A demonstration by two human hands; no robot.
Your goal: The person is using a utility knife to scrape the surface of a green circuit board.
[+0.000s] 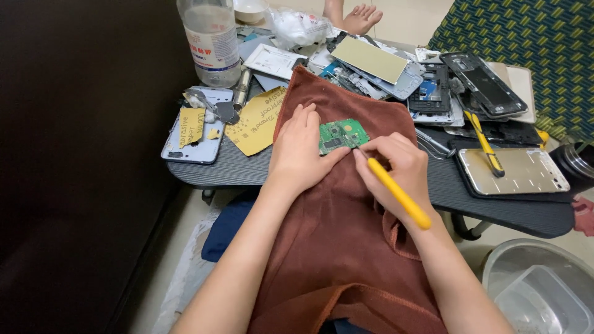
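I'm pressing the left hand [299, 151] flat on the rust-brown cloth [346, 247], fingers [307, 117] lying narrow together, thumb pinning the near edge of the green circuit board [339, 135]. I'm gripping a yellow-handled tool [399, 193] in the right hand [396, 164], fingers curled tight around it, its tip touching the board's right corner. The board is lying on the cloth between both sets of fingers. Left of the left fingers, yellow sandpaper sheets [257, 124] and a pale phone back [197, 133] are sitting on the dark worktop [210, 170]. Beyond them a clear plastic bottle [210, 40] is standing upright. Right of the right fingers, a gold phone panel [526, 173] is carrying a second yellow tool [486, 145]. Farther up, stripped phone frames [433, 86] are piling. Below right, a clear basin [538, 291].
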